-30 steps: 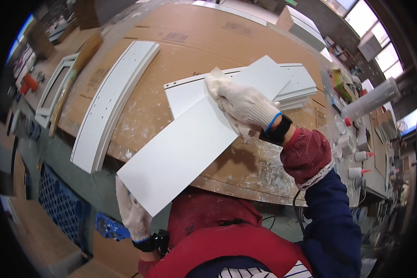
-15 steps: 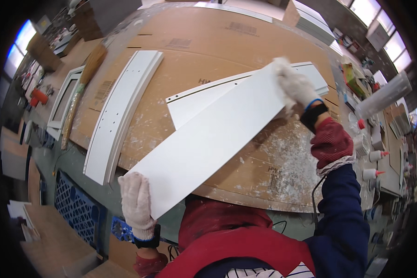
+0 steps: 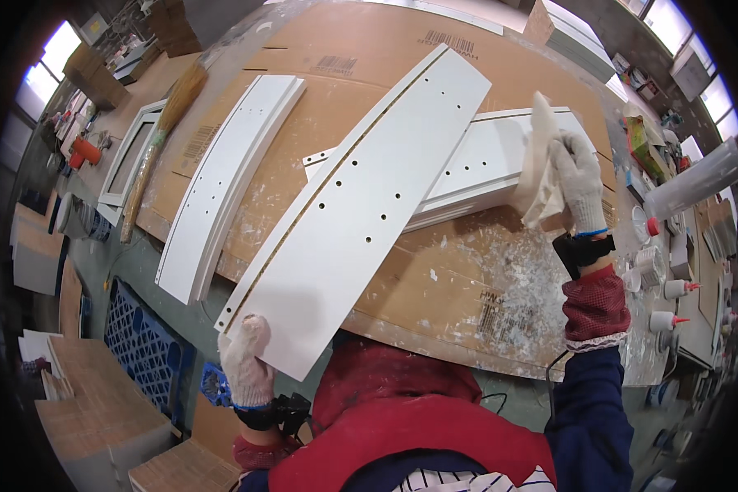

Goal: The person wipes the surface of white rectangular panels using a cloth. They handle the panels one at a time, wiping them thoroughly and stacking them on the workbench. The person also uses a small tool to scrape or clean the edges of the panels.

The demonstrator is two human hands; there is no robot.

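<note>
My gloved left hand (image 3: 247,361) grips the near end of a long white panel (image 3: 348,201), thumb on top. Its upper face shows drilled holes and a groove along the left edge. The panel slants away to the far right and overlaps a stack of white panels (image 3: 500,143). In my gloved right hand (image 3: 578,174), closed and raised beside that stack, hangs a cream cloth (image 3: 539,168). Another stack of drilled white panels (image 3: 225,184) lies on the left of the cardboard-covered table (image 3: 435,295).
A brush (image 3: 160,139) and a white frame (image 3: 127,160) lie left of the table. Glue bottles (image 3: 668,320) and a clear cylinder (image 3: 695,176) stand along the right. A blue plastic pallet (image 3: 143,348) is at lower left, near cartons (image 3: 107,402). More boards (image 3: 570,37) are stacked at the far right.
The panel in my left hand has been turned over: its plain face was up, now the drilled, grooved face shows. My right hand has left the panel and moved right with the cloth.
</note>
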